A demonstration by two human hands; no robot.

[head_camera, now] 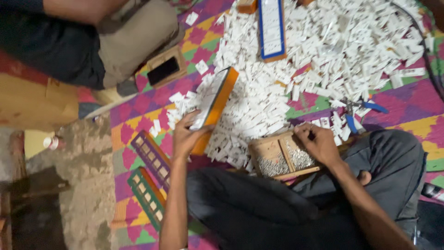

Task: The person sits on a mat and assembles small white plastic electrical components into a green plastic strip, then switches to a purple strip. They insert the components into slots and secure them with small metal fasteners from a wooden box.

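My left hand (185,134) grips a long orange tray (217,99) filled with white pieces and holds it tilted over the heap. My right hand (317,141) rests on a small wooden box (270,149) on my lap side, fingertips pinched over its pile of tiny silver metal parts (300,158). Whether the fingers hold a part is hidden. A large heap of small white plastic pieces (333,46) covers the colourful woven mat (152,109) in front of me.
Another person sits at the upper left, leg (134,41) on the mat, a phone (163,70) beside them. A blue-rimmed tray (271,28) lies in the heap. Blue-handled pliers (358,111) lie right of the box. Two empty slotted trays, purple (152,157) and green (147,194), lie left.
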